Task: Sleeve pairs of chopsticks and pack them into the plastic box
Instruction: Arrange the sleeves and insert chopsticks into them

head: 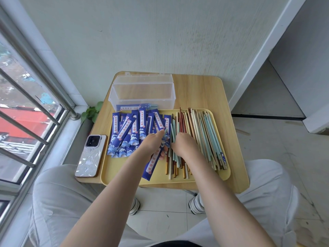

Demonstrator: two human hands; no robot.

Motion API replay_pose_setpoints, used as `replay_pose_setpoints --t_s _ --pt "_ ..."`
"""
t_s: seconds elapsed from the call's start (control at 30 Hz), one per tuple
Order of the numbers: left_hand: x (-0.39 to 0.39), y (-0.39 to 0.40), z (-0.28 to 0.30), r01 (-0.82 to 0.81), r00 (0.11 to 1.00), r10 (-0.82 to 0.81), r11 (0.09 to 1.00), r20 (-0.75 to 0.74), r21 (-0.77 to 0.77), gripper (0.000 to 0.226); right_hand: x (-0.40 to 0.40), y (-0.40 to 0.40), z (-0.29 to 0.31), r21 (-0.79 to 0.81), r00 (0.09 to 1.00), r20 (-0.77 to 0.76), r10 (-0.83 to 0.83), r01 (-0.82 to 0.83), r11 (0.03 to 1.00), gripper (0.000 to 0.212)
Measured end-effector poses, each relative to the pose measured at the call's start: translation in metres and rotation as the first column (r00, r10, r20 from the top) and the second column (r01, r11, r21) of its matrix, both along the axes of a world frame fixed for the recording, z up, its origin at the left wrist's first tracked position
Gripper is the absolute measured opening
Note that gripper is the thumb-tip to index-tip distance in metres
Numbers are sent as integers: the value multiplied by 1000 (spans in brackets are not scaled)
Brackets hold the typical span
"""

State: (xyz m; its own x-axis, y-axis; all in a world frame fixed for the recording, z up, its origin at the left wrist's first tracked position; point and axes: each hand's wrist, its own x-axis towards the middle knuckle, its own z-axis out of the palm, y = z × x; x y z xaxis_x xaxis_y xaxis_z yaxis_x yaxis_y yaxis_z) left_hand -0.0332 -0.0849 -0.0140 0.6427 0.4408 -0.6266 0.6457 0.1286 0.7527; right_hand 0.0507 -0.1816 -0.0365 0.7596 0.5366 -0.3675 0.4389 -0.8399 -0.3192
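Gripping a blue paper sleeve (154, 162) with a pale green chopstick (165, 131) poking out of its far end, the left hand (152, 146) held it slantwise over the middle of the yellow tray (114, 172), the sleeve's near end pointing toward the tray's front edge. Just beside it, the right hand (183, 145) lay curled over the loose chopsticks (199, 138); its fingers were hidden underneath, so whether they pinched one could not be told. Those sticks, red, brown, cream and pale green, lay roughly lengthwise across the tray's right half, their near tips close to the front rim. A heap of empty sleeves (128, 134), blue with a white strip and wave print, filled the left half. Bare tray showed only along the near left corner. Behind the tray stood the clear plastic box (142, 92), lid tipped back, with one sleeved pair (135, 106) lying inside against its front wall. A phone (90, 155) rested on the wooden surface (204, 93) left of the tray, at the surface's edge. Open wood lay to the right of the box.
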Motion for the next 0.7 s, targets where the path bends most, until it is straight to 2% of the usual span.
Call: replay_pose_setpoints --t_s 0.13,0.27,0.37,0.47,0.5,0.57,0.63,0.7 --pt "-1 2 -1 -3 1000 3 1000 15 -16 48 2 -4 5 97 996 -47 -71 76 992 20" --pt "0 4 -6 -50 997 51 999 55 -21 52 7 -9 17 366 981 -123 -147 183 912 8" --pt "2 5 -8 -96 994 96 995 47 -2 65 10 -10 35 566 952 -276 -132 272 778 21" --pt "-1 5 -5 -130 989 133 990 69 -47 69 11 -9 57 674 828 -560 -25 473 567 23" --pt "-1 5 -3 -144 986 148 988 81 -62 70 11 -9 63 695 791 -611 32 517 500 19" --pt "-3 5 0 -162 980 170 984 100 -80 71 14 -7 70 738 768 -630 116 546 395 15" --pt "-4 6 1 -164 978 173 983 115 -79 72 17 -6 73 773 790 -603 114 542 331 5" --pt "-4 8 -1 -154 978 163 985 131 -73 72 21 -5 75 802 830 -555 49 519 296 15"
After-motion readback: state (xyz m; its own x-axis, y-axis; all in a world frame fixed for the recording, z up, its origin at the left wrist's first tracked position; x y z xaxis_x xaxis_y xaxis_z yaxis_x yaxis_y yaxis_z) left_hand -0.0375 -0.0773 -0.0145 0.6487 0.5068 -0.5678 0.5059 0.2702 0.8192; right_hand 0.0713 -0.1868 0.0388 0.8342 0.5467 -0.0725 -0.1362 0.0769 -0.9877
